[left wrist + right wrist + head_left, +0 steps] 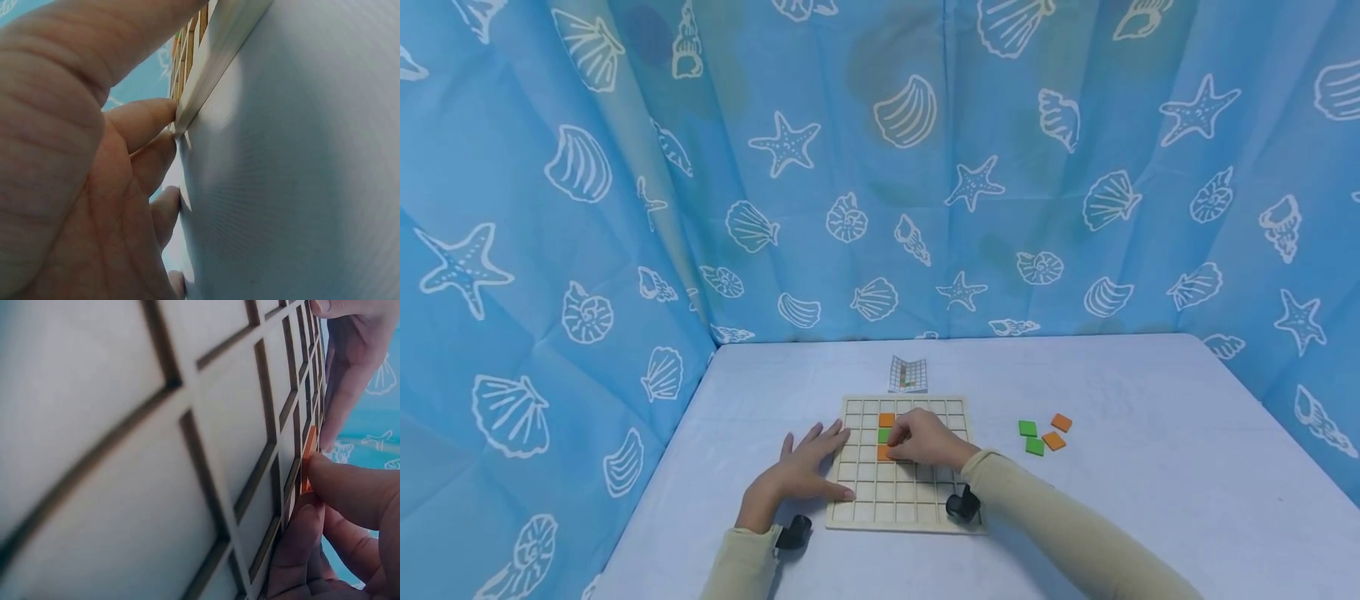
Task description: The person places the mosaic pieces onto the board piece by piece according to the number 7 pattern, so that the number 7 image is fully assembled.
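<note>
A pale wooden grid board (904, 527) lies on the white table. My right hand (928, 439) is over its middle, thumb and fingertips pinching an orange square tile (882, 453) at one of the cells; the right wrist view shows the thumb against this orange tile (307, 459). Directly above it in the same column are a green tile (883, 435) and another orange tile (887, 419). My left hand (801, 468) is spread at the board's left side, fingertips at the edge and thumb over the border. In the left wrist view, fingertips (159, 115) meet the board's side (212, 59).
To the right of the board lie two loose green tiles (1027, 428) and two loose orange tiles (1054, 441). Behind the board stands a small folded card (917, 372) printed with a coloured grid. A blue shell-patterned curtain (850, 167) hangs beyond the table (1112, 500).
</note>
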Demonstrator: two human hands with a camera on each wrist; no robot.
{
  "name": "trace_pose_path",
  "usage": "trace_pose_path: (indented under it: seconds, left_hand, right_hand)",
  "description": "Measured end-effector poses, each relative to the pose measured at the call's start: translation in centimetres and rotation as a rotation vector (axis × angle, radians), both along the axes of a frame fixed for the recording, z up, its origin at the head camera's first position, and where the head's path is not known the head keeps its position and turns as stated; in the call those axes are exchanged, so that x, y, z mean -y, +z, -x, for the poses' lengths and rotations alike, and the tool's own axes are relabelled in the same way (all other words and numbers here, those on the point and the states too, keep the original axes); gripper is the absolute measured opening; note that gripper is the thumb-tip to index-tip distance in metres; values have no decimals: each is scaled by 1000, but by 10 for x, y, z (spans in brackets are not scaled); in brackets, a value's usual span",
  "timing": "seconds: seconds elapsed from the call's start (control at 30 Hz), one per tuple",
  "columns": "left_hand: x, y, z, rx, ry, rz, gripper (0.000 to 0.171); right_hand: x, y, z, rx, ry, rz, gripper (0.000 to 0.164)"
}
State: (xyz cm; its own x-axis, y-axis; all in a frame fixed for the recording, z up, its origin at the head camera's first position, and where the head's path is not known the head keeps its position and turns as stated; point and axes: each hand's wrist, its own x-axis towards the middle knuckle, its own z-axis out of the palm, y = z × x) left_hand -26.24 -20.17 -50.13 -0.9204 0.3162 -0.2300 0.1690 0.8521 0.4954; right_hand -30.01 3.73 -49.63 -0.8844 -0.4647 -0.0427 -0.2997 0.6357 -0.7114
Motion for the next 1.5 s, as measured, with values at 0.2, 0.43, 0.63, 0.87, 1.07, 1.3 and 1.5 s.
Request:
trace_pose_path:
  seconds: [0.2, 0.43, 0.63, 0.87, 1.07, 1.3, 1.5]
  left_hand:
    - [2, -3, 1, 13, -8, -10, 102]
    - [1, -2, 1, 13, -13, 2, 103]
    - [-1, -1, 2, 7, -2, 5, 103]
    - [-2, 0, 1, 20, -1, -1, 104]
    - [-1, 0, 1, 25, -4, -4, 104]
    - [-1, -4, 0, 10, -12, -2, 103]
    - [-1, 1, -1, 7, 0, -4, 104]
  right_hand:
    - [-3, -2, 1, 24, 18, 23, 7]
    - [-19, 10, -1, 72, 143, 135, 18]
    - [-40, 30, -2, 60, 211, 164, 26]
    - [-75, 39, -4, 43, 164, 154, 24]
    - [-111, 34, -5, 35, 90, 132, 24]
    - [-156, 21, -6, -1, -19, 72, 25]
    - [-186, 7, -10, -51, -113, 2, 23]
